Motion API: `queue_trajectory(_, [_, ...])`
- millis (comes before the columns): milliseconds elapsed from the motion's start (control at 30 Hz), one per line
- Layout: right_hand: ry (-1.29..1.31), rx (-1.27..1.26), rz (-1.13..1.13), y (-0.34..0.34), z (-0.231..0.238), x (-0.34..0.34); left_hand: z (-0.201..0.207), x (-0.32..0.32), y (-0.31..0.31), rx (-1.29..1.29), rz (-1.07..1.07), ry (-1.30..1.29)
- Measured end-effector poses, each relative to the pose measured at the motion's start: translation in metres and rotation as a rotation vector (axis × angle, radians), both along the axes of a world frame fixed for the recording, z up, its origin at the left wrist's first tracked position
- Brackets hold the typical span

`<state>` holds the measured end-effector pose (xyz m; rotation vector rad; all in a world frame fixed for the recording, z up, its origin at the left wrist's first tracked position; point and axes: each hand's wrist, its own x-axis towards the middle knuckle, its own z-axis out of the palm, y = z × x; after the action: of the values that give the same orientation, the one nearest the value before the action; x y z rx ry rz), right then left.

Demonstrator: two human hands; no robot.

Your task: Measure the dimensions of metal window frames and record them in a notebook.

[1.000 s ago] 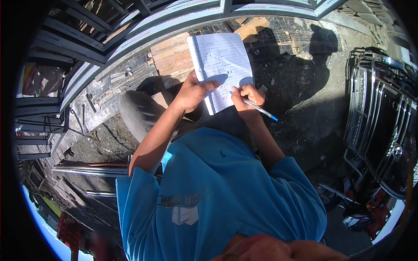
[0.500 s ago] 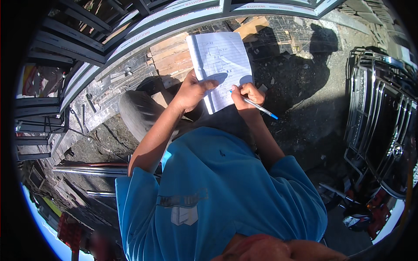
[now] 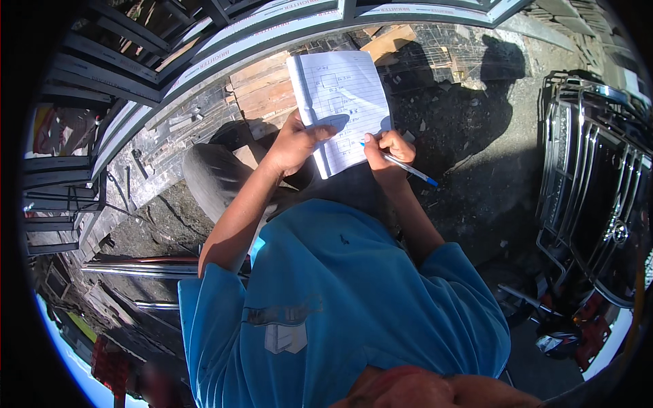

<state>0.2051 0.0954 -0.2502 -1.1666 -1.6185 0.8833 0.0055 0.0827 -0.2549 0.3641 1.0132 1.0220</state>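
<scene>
A lined white notebook (image 3: 367,88) with hand-drawn rectangles and blue writing is tilted up over my lap, its top edge away from me. My left hand (image 3: 294,144) grips its left edge, the thumb lying across the page and the fingers hidden behind. In my right hand (image 3: 389,155) is a white pen with a blue end cap (image 3: 411,170), pinched between thumb and fingers. The blue tip meets the lower right part of the page, beside a small drawn box. Shadows of both hands fall on the paper.
Dark metal frames with protective film (image 3: 272,27) stand along the far side and left. Wooden planks (image 3: 265,88) lie beyond the notebook. A chrome vehicle grille (image 3: 578,183) stands at right. Long metal bars (image 3: 143,266) lie at left on the rubble-strewn ground.
The notebook and my left hand have shifted very slightly left. The pen's rear end has moved a little to the right, its tip staying near the same drawn box.
</scene>
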Motion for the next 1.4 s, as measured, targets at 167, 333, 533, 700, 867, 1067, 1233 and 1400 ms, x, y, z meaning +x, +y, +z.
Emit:
queue_trajectory(167, [-0.013, -0.067, 0.043, -0.0019, -0.0029, -0.001, 0.0033, 0.0, 0.0013, -0.01, -0.015, 0.017])
queue_trajectory(333, [-0.009, -0.118, 0.004, -0.0013, 0.0025, -0.0034, 0.0004, -0.0014, 0.0014, -0.003, -0.013, -0.019])
queue_trajectory(533, [-0.033, -0.107, -0.002, -0.0015, 0.0027, -0.0036, 0.0052, -0.0012, 0.0016, -0.022, -0.031, 0.008])
queue_trajectory(700, [-0.037, -0.114, -0.003, -0.0011, 0.0, -0.0029, 0.0032, -0.0022, 0.0019, -0.006, -0.034, -0.006])
queue_trajectory(867, [-0.031, -0.091, 0.008, -0.0008, 0.0009, -0.0048, 0.0031, -0.0008, 0.0015, 0.001, -0.004, 0.003])
queue_trajectory(1067, [-0.048, -0.054, 0.058, -0.0008, 0.0029, -0.0033, 0.0008, -0.0021, -0.0001, -0.006, 0.002, -0.004])
queue_trajectory(1233, [-0.013, -0.107, 0.014, -0.0025, 0.0015, -0.0034, 0.0021, -0.0027, -0.0004, -0.017, -0.04, 0.02])
queue_trajectory(1400, [0.011, -0.125, -0.015, -0.0027, 0.0027, -0.0045, 0.0008, -0.0025, -0.001, -0.026, -0.036, 0.008])
